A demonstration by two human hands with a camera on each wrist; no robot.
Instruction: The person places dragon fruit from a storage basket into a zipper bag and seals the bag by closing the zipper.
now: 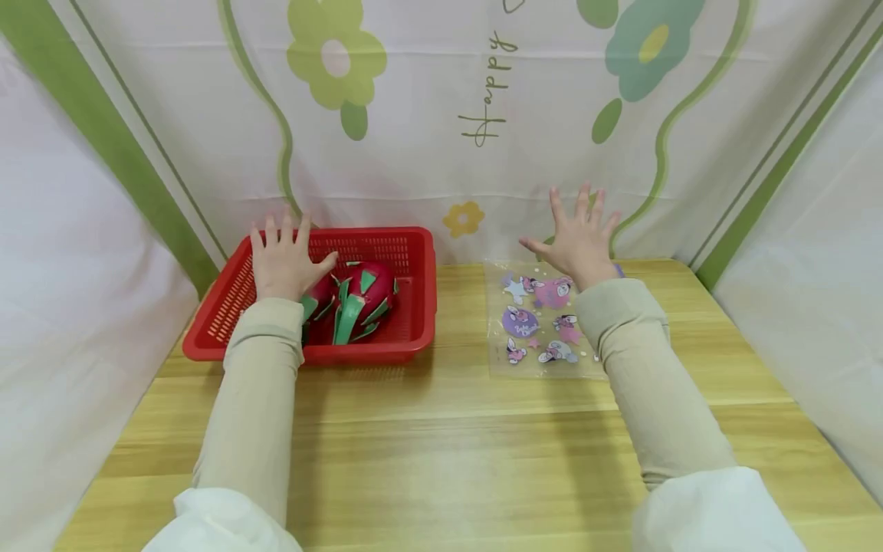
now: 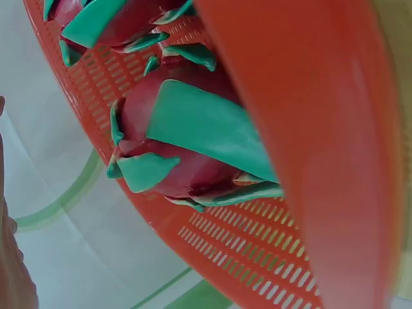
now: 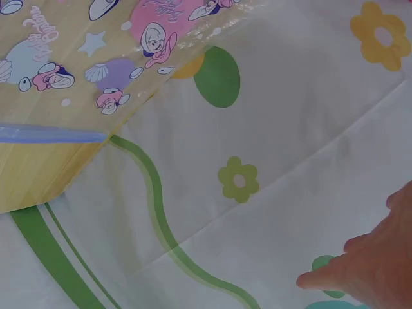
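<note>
Working remotely, I hold my left grip (image 1: 284, 264) spread wide over a red slotted plastic basket (image 1: 366, 353); two dragon fruits (image 1: 374, 290) lie inside, just right of that grip in the head view, the nearer partly hidden by grip and cuff (image 1: 267, 328). My right grip (image 1: 579, 239), also splayed wide, hovers at the far side of a clear cartoon-print bag (image 1: 538, 322) lying flat on the wood-grain worktop (image 1: 428, 452).

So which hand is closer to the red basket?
Left. The left hand is spread over the red basket; the right hand is away to the basket's right, by the patterned plastic bag.
</note>
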